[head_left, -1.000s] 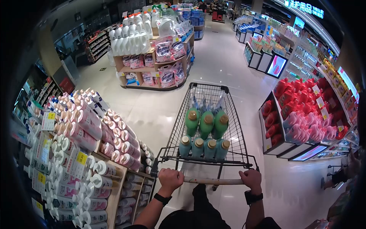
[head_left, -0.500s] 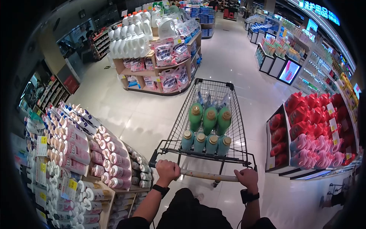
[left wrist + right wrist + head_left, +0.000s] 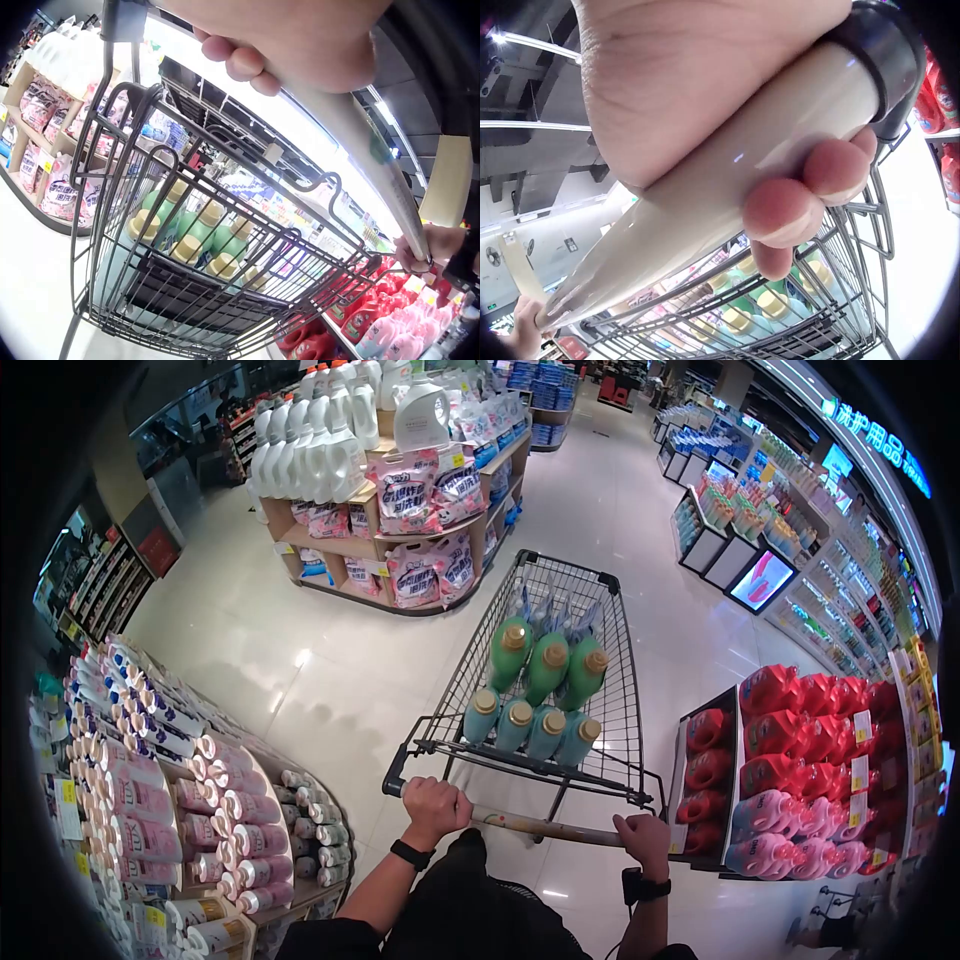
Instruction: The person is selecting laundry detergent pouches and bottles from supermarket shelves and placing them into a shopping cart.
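Note:
My left hand [image 3: 437, 807] grips the left end of a pale shopping cart handle [image 3: 545, 828], and my right hand [image 3: 645, 840] grips its right end. Both wrist views show fingers curled under the bar, its pale surface [image 3: 697, 172] running between palm and fingertips. Ahead of my hands is the black wire cart [image 3: 607, 582]. Inside it, several teal bottles [image 3: 514, 725] with gold caps stand in the row nearest me. Behind them are three green bottles [image 3: 547, 668], also gold-capped, and farther forward several bluish clear packs [image 3: 552, 612].
A rounded shelf of pink-and-white bottles [image 3: 150, 825] stands close on the left. Red jugs [image 3: 775, 735] fill a display near the cart's right side. Ahead left is a shelf island with detergent bags [image 3: 405, 495]. A shiny floor aisle [image 3: 590, 490] runs forward between the displays.
The cart has rolled forward, both hands still on its handle. The left shelf and red jug display have slid nearer and lower in view, and the detergent island looks larger.

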{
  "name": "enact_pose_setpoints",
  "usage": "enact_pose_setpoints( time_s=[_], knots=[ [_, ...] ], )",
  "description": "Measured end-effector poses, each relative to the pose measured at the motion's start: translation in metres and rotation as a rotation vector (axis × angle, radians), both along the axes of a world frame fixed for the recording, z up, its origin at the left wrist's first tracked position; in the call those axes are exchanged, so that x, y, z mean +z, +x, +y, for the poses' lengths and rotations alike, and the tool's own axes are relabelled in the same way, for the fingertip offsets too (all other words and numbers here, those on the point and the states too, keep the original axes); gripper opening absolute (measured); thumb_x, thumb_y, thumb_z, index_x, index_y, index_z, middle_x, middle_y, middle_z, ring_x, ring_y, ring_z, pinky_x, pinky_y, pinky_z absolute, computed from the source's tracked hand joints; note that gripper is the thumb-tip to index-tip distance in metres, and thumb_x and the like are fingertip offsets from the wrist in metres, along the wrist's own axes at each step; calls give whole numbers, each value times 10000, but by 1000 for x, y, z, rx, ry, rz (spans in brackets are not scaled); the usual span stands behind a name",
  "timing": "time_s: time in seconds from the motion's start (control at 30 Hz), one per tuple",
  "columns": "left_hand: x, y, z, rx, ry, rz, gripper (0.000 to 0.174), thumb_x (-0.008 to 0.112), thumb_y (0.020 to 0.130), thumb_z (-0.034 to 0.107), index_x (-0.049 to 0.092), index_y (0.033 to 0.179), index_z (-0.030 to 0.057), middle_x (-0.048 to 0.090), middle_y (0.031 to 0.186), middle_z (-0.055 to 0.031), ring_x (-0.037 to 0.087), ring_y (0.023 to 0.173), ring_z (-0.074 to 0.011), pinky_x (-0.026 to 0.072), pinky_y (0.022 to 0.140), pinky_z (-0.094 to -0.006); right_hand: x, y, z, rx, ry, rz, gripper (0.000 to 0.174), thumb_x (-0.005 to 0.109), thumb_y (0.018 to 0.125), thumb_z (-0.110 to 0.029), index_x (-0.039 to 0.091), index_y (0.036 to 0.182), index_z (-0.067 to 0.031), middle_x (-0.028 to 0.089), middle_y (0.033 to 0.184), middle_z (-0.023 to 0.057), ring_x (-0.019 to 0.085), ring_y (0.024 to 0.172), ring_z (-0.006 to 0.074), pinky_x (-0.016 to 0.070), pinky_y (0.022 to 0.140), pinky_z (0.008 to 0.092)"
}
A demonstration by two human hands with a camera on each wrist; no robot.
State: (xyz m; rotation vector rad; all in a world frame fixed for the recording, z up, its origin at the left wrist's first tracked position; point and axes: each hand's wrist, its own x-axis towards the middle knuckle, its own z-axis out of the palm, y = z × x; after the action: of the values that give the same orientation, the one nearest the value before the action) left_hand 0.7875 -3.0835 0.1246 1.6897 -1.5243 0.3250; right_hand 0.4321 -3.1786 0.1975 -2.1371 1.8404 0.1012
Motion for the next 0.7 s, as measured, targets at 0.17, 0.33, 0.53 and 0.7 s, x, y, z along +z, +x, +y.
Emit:
enact_pose_setpoints(
  time_s=[0.17, 0.33, 0.53, 0.7],
  knots=[
    [-1, 8, -81, -34, 4, 23, 170, 606, 618, 120, 506, 480, 125, 463, 481, -14, 459, 470, -210, 344, 512, -353, -4, 4, -81, 12, -89, 9, 474, 567, 864, -477, 683, 632, -81, 598, 560, 113, 610, 570, 327, 457, 561, 434],
    [1, 8, -165, -44, 32, 40, 190, 626, 627, 120, 503, 483, 111, 464, 481, -28, 466, 476, -223, 357, 514, -358, -9, 2, -167, 4, -148, -31, 451, 574, 851, -427, 665, 614, -54, 587, 574, 146, 601, 556, 327, 444, 540, 432],
    [3, 2, -263, -33, 56, 32, 218, 639, 660, 137, 509, 485, 123, 479, 492, -24, 495, 497, -211, 368, 531, -353, -5, 2, -274, 22, -237, -30, 440, 575, 841, -426, 673, 601, -70, 580, 554, 135, 598, 541, 321, 455, 537, 420],
    [8, -10, -337, -16, 104, 1, 222, 645, 670, 150, 521, 487, 121, 495, 493, -23, 500, 495, -210, 377, 534, -353, 2, -7, -357, 5, -168, -35, 422, 589, 840, -437, 705, 650, -79, 610, 583, 136, 618, 575, 338, 478, 573, 434]
  ],
)
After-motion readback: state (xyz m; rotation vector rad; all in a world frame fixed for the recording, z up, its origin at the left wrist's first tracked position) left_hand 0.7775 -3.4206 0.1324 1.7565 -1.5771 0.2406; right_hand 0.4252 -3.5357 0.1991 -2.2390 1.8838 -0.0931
